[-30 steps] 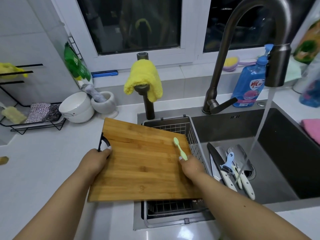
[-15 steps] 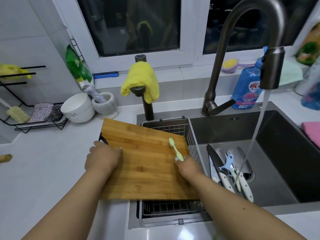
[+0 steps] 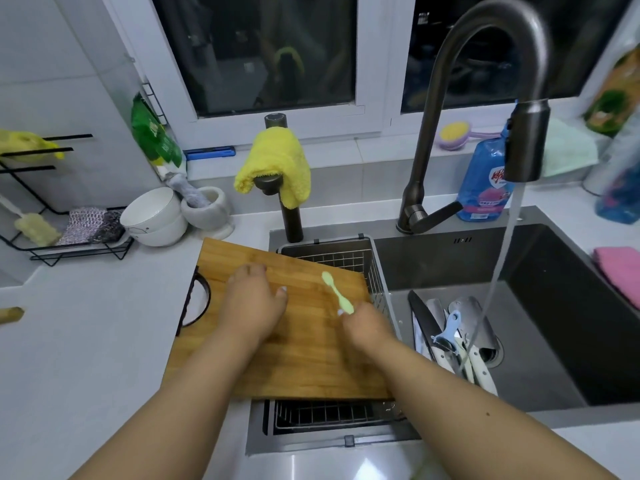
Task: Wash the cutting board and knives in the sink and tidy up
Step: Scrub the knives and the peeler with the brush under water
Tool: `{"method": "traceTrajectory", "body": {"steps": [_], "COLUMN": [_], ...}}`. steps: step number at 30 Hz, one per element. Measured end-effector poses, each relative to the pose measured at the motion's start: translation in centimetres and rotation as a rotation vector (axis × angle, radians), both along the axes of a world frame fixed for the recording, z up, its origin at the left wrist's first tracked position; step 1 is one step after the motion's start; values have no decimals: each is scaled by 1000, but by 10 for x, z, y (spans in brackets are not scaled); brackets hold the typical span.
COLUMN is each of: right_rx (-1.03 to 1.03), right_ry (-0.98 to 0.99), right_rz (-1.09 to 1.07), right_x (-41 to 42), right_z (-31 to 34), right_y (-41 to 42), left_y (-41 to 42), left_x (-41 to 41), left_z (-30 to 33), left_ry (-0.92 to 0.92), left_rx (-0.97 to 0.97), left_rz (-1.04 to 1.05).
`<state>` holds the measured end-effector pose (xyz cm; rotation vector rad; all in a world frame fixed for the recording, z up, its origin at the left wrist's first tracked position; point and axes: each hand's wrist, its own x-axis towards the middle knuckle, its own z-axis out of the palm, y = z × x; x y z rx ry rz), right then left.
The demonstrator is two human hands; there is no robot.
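Note:
A bamboo cutting board point(image 3: 304, 362) with a black handle loop lies across the wire drain basket point(image 3: 349, 258) and the counter edge. My left hand point(image 3: 254, 306) rests flat on the board's middle, fingers spread. My right hand point(image 3: 367, 327) grips the end of a light green toothbrush point(image 3: 337, 296), whose head points away over the board. Several knives point(image 3: 436, 337) with white handles and a blue peeler point(image 3: 450, 330) lie in the sink point(image 3: 554, 341) under the running water.
The dark faucet point(image 3: 485, 98) pours a stream into the sink. A yellow cloth point(image 3: 277, 164) hangs on a black post. White bowls point(image 3: 152, 216), a mortar point(image 3: 211, 213) and a black rack point(image 3: 62, 237) stand at left. A blue detergent bottle point(image 3: 485, 181) and pink cloth point(image 3: 620, 271) sit at right.
My left hand has slid from the board's left edge by the handle to the middle of the board. The right hand and toothbrush have shifted slightly left.

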<state>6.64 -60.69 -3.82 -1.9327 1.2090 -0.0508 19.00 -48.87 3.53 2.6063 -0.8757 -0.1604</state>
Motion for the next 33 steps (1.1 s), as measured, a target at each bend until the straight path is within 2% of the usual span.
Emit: {"method": "traceTrajectory", "body": {"steps": [3, 13, 19, 24, 30, 33], "right_rx": [-52, 20, 49, 135, 212, 279], "right_ry": [-54, -225, -59, 113, 259, 272], "right_rz": [-16, -190, -248, -311, -312, -307], "right_x": [-12, -83, -142, -187, -219, -225], "right_z": [3, 20, 16, -16, -48, -65], "right_y": [-5, -58, -100, -142, -188, -205], "left_y": [-15, -97, -149, -190, -226, -241], "left_x": [-16, -90, -135, -173, -205, -218], "left_z": [-1, -7, -18, -47, -87, -106], "left_ry": [60, 199, 349, 428, 537, 644], "left_rx": [-8, 60, 59, 118, 177, 220], "left_rz": [-94, -392, -470, -485, -431, -316]}}
